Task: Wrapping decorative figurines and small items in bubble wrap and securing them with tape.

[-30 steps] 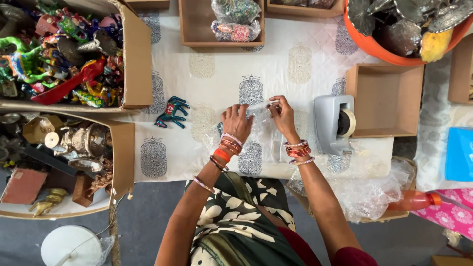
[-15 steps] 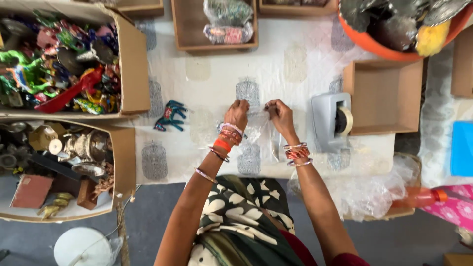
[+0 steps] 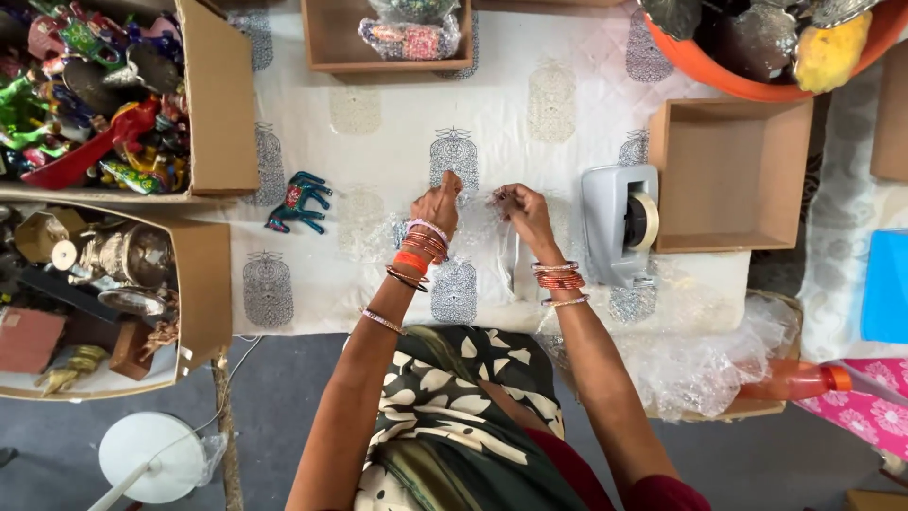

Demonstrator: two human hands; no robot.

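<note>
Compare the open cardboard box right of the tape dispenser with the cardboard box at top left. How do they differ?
The box beside the tape dispenser shows only its bare brown floor; the top-left box is heaped with colourful painted figures. The first is seen whole and roughly square; the second runs off the frame's left and top edges. The first sits beside the grey tape dispenser; the second lies nearer the small blue horse figure. Both are brown, open-topped cardboard boxes on the printed white cloth.
</note>
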